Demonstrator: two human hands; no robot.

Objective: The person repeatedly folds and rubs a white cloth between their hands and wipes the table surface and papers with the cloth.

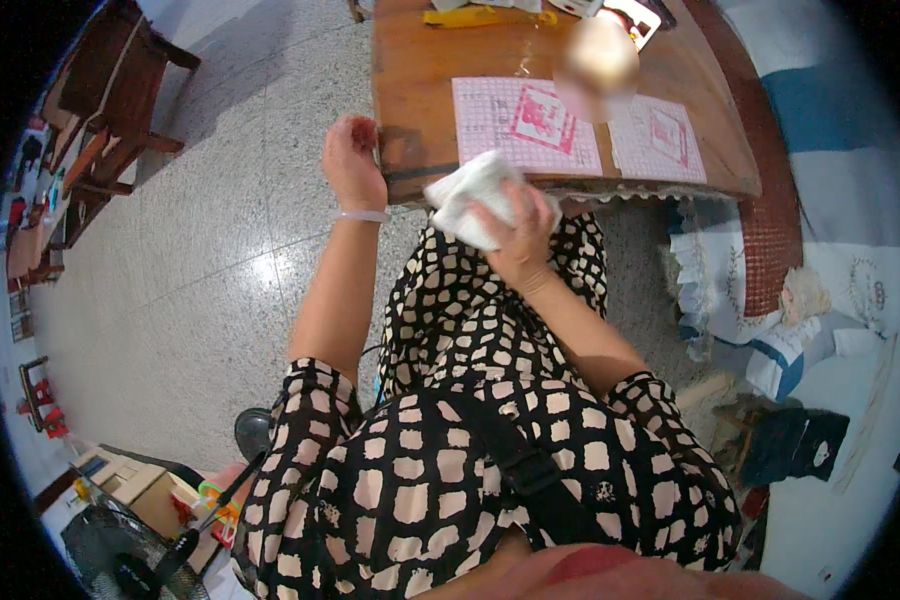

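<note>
A folded white cloth (461,199) is in my right hand (525,232), just in front of the near edge of a wooden table (412,82). Part of the cloth overlaps that edge from this view. My left hand (354,161), with a pale bangle at the wrist, is at the table's left edge. Its fingers curl inward, and whether they grip the edge is hidden. Beyond the cloth lies a pink gridded printed sheet (480,124). A second, similar sheet (656,139) lies to its right.
Farther back on the table are a yellow strip (465,16), a lit phone (645,26) and a blurred round patch. A wooden bench (112,82) stands at the far left. A cloth-draped seat (772,255) is at the right, and a black fan (120,555) is behind me at lower left.
</note>
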